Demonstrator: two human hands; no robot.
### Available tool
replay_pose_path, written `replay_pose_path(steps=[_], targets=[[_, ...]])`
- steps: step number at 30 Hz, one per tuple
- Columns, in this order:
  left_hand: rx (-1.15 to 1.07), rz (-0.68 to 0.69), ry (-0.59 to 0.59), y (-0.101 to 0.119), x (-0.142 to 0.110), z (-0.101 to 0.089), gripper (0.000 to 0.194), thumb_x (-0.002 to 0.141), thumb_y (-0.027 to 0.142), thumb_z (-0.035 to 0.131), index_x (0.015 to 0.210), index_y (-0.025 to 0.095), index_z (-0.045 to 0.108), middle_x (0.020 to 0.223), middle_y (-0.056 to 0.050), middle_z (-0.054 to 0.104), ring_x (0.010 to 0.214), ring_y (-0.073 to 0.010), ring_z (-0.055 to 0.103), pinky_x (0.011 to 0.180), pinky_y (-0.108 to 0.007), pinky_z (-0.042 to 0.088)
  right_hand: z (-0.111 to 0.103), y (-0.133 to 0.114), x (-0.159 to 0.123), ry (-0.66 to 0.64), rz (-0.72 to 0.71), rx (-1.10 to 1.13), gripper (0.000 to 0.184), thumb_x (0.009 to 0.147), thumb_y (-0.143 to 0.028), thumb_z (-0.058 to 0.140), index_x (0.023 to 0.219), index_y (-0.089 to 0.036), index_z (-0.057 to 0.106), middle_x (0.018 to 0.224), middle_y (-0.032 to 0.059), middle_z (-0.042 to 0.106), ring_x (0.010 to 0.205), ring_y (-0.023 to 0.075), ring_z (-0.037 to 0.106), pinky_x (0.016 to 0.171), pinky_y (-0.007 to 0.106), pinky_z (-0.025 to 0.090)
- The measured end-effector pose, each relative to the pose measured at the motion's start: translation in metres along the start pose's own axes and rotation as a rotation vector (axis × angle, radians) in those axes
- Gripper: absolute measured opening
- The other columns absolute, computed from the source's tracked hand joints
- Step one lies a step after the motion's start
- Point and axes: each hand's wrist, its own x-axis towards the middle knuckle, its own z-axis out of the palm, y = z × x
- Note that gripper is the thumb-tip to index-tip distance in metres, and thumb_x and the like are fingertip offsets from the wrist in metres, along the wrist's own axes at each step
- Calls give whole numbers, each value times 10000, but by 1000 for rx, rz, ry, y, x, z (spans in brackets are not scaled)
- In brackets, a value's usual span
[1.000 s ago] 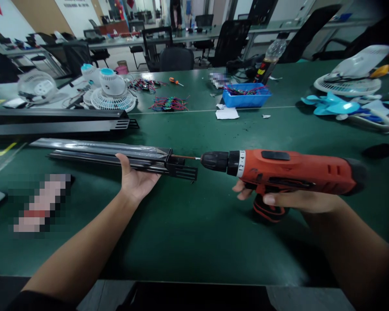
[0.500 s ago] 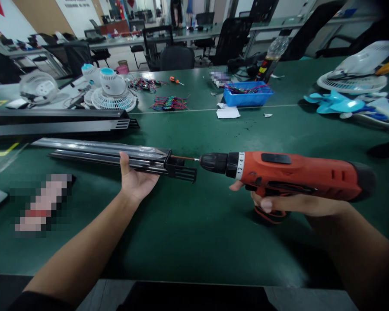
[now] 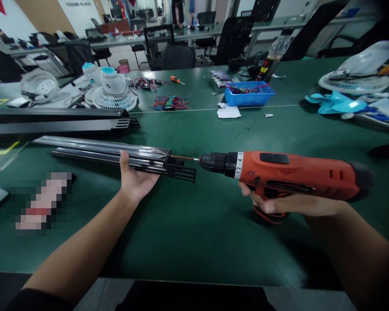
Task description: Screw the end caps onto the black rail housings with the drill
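My left hand [image 3: 136,177] grips a long black metal profile [image 3: 97,158] near its right end, thumb over the near side and fingers hidden underneath. A slotted black bracket [image 3: 182,171] sticks out of that end, and shiny strips lie along the profile's top. In my right hand [image 3: 278,204] is an orange cordless drill [image 3: 298,172], held level by its handle with the chuck [image 3: 210,162] pointing left. A long thin bit [image 3: 184,157] runs from the chuck to the profile's end. Whether its tip sits in a screw is hidden.
More black profiles [image 3: 55,123] lie behind on the left. Fan parts [image 3: 113,93], wired boards [image 3: 170,103], an orange screwdriver [image 3: 176,80], a blue bin [image 3: 249,95] and a bottle [image 3: 274,56] stand farther back. Blue fan blades [image 3: 337,103] are at right, a blurred-out phone-like object [image 3: 45,201] at left.
The drill has shifted very slightly, its bit still lined up with the profile's end. Fingers of my right hand have moved a little around the trigger. My left hand keeps its hold.
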Motion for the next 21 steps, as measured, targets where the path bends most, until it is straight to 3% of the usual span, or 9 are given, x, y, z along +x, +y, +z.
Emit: replay_pose_path(steps=[5, 9, 15, 21], targets=[[14, 8, 21, -1, 0, 2, 609, 885, 771, 746, 1145, 222, 780, 1187, -109, 844, 1204, -329, 782, 1070, -446, 629, 3, -2, -1, 107, -24, -137, 226, 941, -303, 843, 1143, -240, 763, 739, -18, 685, 551, 120, 622, 486, 211, 572], [9, 17, 11, -1, 0, 2, 595, 883, 768, 751, 1107, 217, 783, 1179, -112, 846, 1190, -323, 786, 1060, -432, 636, 2, -2, -2, 156, -60, -192, 202, 916, -312, 868, 1099, -255, 804, 928, 36, 745, 696, 138, 689, 568, 208, 612], [1, 6, 17, -1, 0, 3, 624, 911, 789, 700, 1148, 217, 776, 1180, -111, 845, 1232, -329, 773, 1080, -447, 628, 3, -2, -2, 153, -57, -185, 199, 924, -320, 863, 1101, -260, 797, 951, 36, 736, 733, 147, 705, 588, 211, 618], [-23, -1, 9, -1, 1, 4, 655, 901, 789, 709, 1199, 209, 766, 1170, -122, 845, 1233, -344, 773, 1100, -478, 619, 4, -6, 1, 132, -68, -155, 169, 918, -310, 865, 1054, -241, 793, 920, 35, 728, 651, 131, 660, 517, 207, 575]])
